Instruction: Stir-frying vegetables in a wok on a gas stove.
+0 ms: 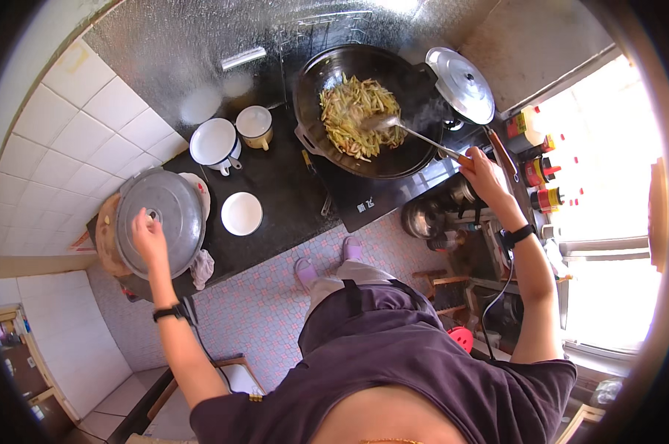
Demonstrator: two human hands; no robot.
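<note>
My right hand (484, 175) grips the wooden end of a metal wok spatula (423, 136). Its blade rests among sliced, yellow-green stir-fried food (356, 114) in a large black wok (417, 91). Light steam rises near the wok's right side. At the left, my left hand (148, 238) is over a big round grey metal lid (179, 244), with its fingers bent beside the central knob (153, 214). A small pale spot shows at those fingertips; whether they hold the knob or something small is unclear.
A white bowl (241, 214), an enamel basin (215, 142) and a mug (254, 123) stand on the black counter (290, 194). Beyond the wok leans a shiny lid (461, 83). Sauce bottles (539, 172) line the window side. A cloth (202, 270) hangs at the counter's edge.
</note>
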